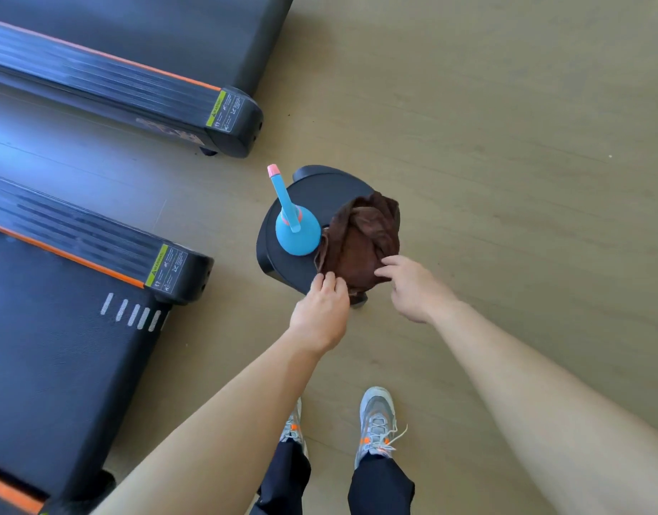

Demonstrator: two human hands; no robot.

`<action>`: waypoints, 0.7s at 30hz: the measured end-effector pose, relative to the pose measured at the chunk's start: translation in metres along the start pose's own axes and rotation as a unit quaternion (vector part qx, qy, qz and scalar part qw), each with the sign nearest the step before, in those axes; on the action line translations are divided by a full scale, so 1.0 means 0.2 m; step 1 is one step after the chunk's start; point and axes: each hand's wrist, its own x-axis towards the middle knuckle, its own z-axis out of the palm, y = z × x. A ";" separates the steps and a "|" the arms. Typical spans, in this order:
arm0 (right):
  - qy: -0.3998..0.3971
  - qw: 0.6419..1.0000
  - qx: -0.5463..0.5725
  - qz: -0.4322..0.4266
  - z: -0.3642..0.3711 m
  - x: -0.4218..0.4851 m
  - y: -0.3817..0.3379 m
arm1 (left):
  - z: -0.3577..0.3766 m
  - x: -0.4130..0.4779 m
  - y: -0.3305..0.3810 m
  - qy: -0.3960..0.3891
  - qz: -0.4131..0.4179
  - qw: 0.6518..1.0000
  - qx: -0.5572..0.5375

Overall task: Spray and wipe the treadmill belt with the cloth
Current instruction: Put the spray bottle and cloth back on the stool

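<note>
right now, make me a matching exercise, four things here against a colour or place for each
1 bottle
2 cloth
3 stool
4 belt

a brown, crumpled
b black with white dashes, at left
c blue, pink tip
d black, mid-floor, things on top

Pairs: 1-c, 2-a, 3-d, 4-b

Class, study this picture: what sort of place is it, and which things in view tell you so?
Probably a gym or fitness room: a near treadmill and a far treadmill stand side by side, and the person wears trainers.
</note>
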 end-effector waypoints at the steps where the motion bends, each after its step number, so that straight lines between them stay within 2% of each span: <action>1: -0.001 1.000 0.004 -0.005 0.04 -0.02 0.02 | 0.03 -0.01 -0.02 -0.018 -0.015 1.000 -0.004; 4: 0.066 0.997 0.039 -0.032 0.07 -0.03 0.05 | 0.03 -0.02 -0.01 0.028 -0.045 0.998 -0.033; 7: 0.166 0.982 0.096 0.002 -0.03 0.06 0.08 | -0.07 0.06 0.08 0.126 -0.013 0.987 -0.098; 11: 0.165 0.972 0.142 0.092 -0.19 0.27 0.10 | -0.24 0.37 0.20 0.241 0.038 0.960 -0.139; 13: 0.153 0.965 0.178 0.116 -0.20 0.35 0.12 | -0.29 0.56 0.22 0.239 0.020 0.964 -0.113; 17: 0.167 0.948 0.236 0.131 -0.15 0.43 0.16 | -0.27 0.80 0.18 0.166 -0.047 0.983 -0.055; 21: 0.180 0.946 0.251 0.102 -0.12 0.40 0.15 | -0.28 0.76 0.15 0.232 -0.042 0.971 -0.046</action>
